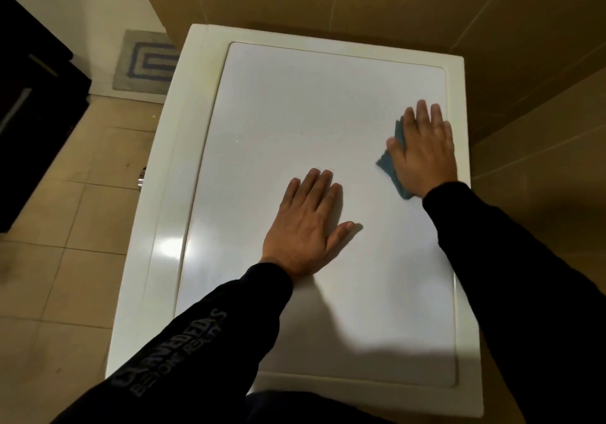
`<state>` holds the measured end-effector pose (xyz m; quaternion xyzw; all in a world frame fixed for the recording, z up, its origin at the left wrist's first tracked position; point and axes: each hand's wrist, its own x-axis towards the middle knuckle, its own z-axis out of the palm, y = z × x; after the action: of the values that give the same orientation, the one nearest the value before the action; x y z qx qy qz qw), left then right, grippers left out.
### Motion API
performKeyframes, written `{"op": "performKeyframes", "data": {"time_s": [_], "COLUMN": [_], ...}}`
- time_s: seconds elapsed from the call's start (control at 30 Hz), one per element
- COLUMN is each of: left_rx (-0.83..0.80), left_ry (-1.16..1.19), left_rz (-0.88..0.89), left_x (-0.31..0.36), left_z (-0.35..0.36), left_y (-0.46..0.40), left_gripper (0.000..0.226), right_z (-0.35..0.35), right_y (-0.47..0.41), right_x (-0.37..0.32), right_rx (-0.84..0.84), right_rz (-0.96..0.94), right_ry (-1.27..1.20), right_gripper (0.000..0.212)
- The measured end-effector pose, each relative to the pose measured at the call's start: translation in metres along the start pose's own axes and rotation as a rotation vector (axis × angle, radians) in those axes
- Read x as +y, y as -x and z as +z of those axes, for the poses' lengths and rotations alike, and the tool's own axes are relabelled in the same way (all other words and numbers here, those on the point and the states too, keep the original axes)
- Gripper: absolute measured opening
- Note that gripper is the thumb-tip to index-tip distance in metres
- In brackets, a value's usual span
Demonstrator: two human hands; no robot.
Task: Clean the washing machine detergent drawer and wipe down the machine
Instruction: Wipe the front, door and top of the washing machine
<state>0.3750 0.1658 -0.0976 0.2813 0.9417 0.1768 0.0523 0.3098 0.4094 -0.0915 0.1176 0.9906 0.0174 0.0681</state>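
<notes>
On the washing machine (295, 112), right hand (423, 151) presses cloth (388, 164).

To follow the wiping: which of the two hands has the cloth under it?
The right hand, pressing the blue cloth; the left hand lies bare.

The white washing machine (295, 128) shows its flat, glossy top panel, framed by a cream rim. A crumpled teal cloth (390, 164) lies flat on the panel near its right edge, mostly covered.
</notes>
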Motion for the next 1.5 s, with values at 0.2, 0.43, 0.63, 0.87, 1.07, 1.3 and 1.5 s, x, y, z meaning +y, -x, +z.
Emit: {"op": "performKeyframes", "data": {"time_s": [0.2,0.43,0.63,0.87,1.07,1.3,1.5], "left_rx": [0.036,0.096,0.085,0.203,0.222,0.138,0.128], "left_ry": [0.029,0.215,0.175,0.176,0.123,0.109,0.094], "left_rz": [0.034,0.079,0.05,-0.106,-0.169,-0.257,-0.222], "left_x": [-0.004,-0.013,-0.048,-0.124,-0.173,-0.182,-0.182], "left_z": [-0.003,-0.012,-0.032,-0.069,-0.081,-0.072,-0.074], "left_y": [0.002,0.005,0.003,-0.007,-0.01,-0.008,-0.006], "left_gripper": [0.086,0.076,0.079,0.071,0.069,0.082,0.076], "right_z": [-0.005,-0.004,-0.008,-0.007,-0.01,-0.014,-0.012], "right_y": [-0.012,0.032,-0.019,0.03,-0.002,0.002,0.028], "right_x": [-0.081,-0.041,-0.089,-0.124,-0.112,-0.2,-0.159], "right_rx": [0.014,-0.043,-0.023,-0.051,-0.024,-0.021,-0.084], "right_rz": [-0.087,-0.22,0.004,-0.291,-0.085,-0.274,-0.337], "right_ry": [-0.106,-0.034,-0.075,-0.053,-0.034,-0.038,-0.074], "right_gripper": [0.064,0.063,0.063,0.068,0.061,0.063,0.068]}}
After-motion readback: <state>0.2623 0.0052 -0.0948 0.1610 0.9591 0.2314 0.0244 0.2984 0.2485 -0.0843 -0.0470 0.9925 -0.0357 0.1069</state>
